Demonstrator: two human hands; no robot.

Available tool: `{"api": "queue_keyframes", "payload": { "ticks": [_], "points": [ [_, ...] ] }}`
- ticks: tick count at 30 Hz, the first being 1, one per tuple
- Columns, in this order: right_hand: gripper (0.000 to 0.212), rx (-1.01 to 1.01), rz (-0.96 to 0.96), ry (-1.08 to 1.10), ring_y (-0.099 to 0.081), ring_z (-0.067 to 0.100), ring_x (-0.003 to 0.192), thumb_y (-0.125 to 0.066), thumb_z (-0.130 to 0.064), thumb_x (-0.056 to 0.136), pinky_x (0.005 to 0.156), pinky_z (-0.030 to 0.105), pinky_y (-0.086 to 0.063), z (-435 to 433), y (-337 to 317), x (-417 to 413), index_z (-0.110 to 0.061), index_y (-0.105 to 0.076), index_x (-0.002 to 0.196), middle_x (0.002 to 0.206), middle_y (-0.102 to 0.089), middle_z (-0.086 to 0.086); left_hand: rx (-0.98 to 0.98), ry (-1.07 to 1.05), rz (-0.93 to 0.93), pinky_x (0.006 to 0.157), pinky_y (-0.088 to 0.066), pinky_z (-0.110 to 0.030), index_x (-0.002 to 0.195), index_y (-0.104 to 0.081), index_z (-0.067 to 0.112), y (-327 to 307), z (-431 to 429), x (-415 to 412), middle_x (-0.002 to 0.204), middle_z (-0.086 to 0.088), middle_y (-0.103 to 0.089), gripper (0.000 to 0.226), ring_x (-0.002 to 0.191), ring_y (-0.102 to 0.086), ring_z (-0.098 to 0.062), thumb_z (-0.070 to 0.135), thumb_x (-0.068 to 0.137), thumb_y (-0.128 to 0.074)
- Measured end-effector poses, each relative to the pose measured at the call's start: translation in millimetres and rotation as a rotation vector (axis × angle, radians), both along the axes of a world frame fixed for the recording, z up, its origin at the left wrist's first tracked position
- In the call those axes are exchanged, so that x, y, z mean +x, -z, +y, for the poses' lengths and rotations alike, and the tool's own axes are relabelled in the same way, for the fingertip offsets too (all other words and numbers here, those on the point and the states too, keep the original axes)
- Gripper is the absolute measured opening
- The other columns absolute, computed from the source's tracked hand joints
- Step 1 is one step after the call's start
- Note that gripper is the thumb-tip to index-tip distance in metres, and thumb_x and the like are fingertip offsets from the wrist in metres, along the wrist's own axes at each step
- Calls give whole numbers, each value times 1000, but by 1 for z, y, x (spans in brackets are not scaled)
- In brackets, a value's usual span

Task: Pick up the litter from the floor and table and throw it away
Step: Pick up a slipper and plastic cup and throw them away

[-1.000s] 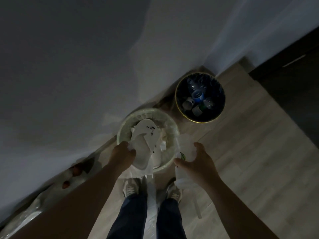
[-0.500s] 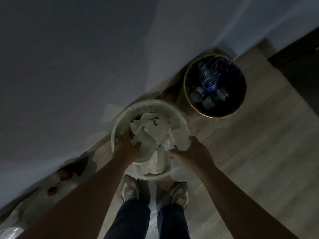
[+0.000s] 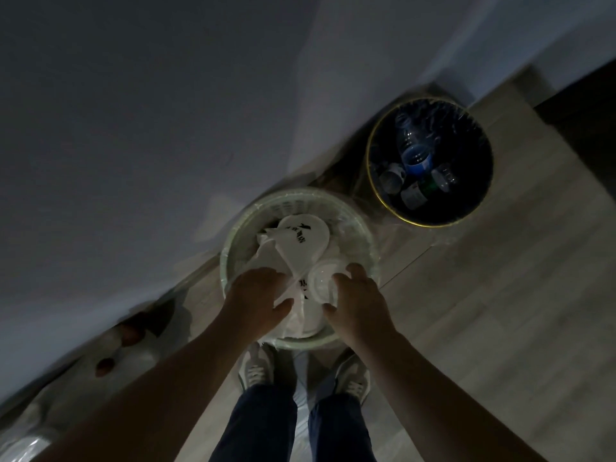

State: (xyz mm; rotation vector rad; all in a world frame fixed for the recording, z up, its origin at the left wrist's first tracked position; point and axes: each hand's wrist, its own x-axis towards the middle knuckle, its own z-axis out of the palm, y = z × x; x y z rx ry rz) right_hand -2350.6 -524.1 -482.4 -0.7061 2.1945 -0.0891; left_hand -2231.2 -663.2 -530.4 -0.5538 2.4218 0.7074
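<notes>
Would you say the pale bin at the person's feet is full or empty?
Full: white litter heaped to the pale bin's rim; right hand holds a white cup on top.

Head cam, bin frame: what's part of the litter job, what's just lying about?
Job:
pale bin
white litter in it
cup, gripped by right hand
left hand, resting on the litter

Lying about:
dark bin with bottles
bag by the wall, contents blurred
shoes
</notes>
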Motion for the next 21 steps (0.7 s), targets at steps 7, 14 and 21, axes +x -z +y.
{"api": "queue_keyframes", "payload": {
  "ticks": [7,14,21],
  "points": [
    [80,146,-77,-141,-46,27,120,-76,-38,73,95,36,-45,-2,11,-18,-11,-35,137,136,-38,7,7,84,-55,92,-48,-39,106,-64,10,1,-4,-3,106,-6,-65,64,103,-60,-25,60,77,-36],
    [67,128,-81,-123,-47,25,115,-70,-42,76,93,35,-46,3,-24,-24,-13,-42,130,125,-45,7,-37,110,-140,96,-44,-34,125,-48,15,-30,-11,-8,123,-5,-52,45,113,-51,-21,44,91,-51],
    [50,138,12,-156,-52,26,113,-64,-38,82,90,34,-44,9,-108,-34,-14,-46,123,122,-49,7,-108,187,-153,95,-45,-36,129,-48,16,-115,-30,-26,127,-6,-53,46,114,-52,-23,43,91,-50]
  ]
}}
